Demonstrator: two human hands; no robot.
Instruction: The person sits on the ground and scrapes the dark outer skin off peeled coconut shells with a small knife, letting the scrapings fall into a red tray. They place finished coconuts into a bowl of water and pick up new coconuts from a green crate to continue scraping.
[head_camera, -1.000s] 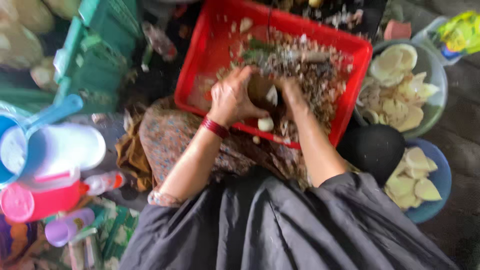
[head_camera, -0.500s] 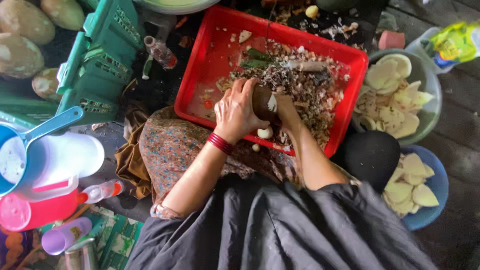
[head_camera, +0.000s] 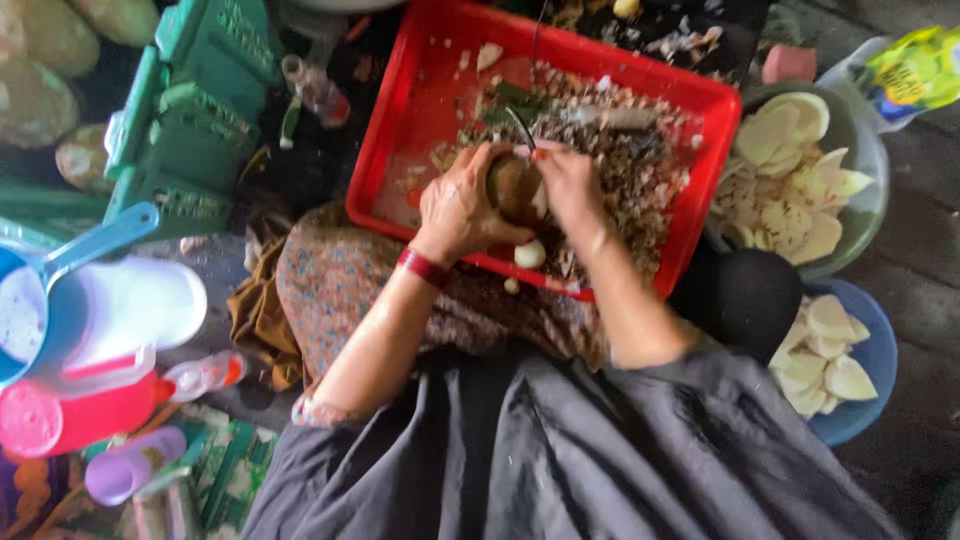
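The left hand (head_camera: 462, 207) is closed around a round brown fruit (head_camera: 515, 188), cupping it from the left with the fingers wrapped over its near side. The right hand (head_camera: 566, 186) presses against the fruit's right side, its grip closed on a small knife (head_camera: 522, 128) whose thin dark blade sticks up and away from the body, past the top of the fruit. So the fruit sits directly between the two hands, touching both, held just above the near part of the red tray (head_camera: 420, 110). Being roundish, it shows no clear long axis; the blade lies at its far upper edge, on the right hand's side.

The tray holds a heap of brown peelings (head_camera: 630, 170). A small pale peeled piece (head_camera: 529, 254) lies at the tray's near rim, just below the hands. To the right stand a grey bowl (head_camera: 868, 150) and a blue bowl (head_camera: 880, 360), both holding pale slices, with a black bowl (head_camera: 745, 295) between them and the tray. A green crate (head_camera: 190, 110) is well off to the left.

Against the frame half a second ago, both hands keep the same hold over the same part of the tray; the blade now shows more clearly above the fruit.
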